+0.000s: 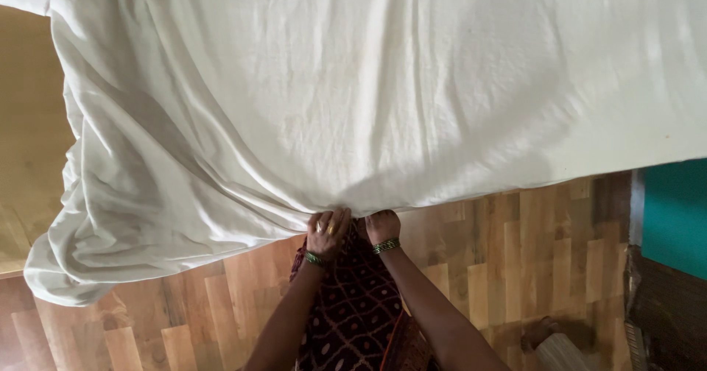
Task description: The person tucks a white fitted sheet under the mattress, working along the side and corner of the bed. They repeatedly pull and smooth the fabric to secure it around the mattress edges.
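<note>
Gripping the near hem of a white sheet (353, 84), the left hand (328, 231) and the right hand (382, 226) sit close together, fingers curled shut into the cloth where it gathers to a point. Each wrist carries green bangles (386, 246), and a gold ring shows on the left hand's fingers. Creases fan out from the pinch, running up and to the left across the soft, thin, matte fabric. The sheet spreads wide over most of the view, smoother toward the right, and hangs in loose rumpled folds at its lower left corner. Beyond that corner lies a plain tan wooden surface (26, 150). Below the hands hangs a dark maroon garment (353, 312) with a pale dotted lattice print. The floor (515, 260) is glossy wood parquet in mixed light and dark strips. At the right edge stands a teal panel (674, 213).
</note>
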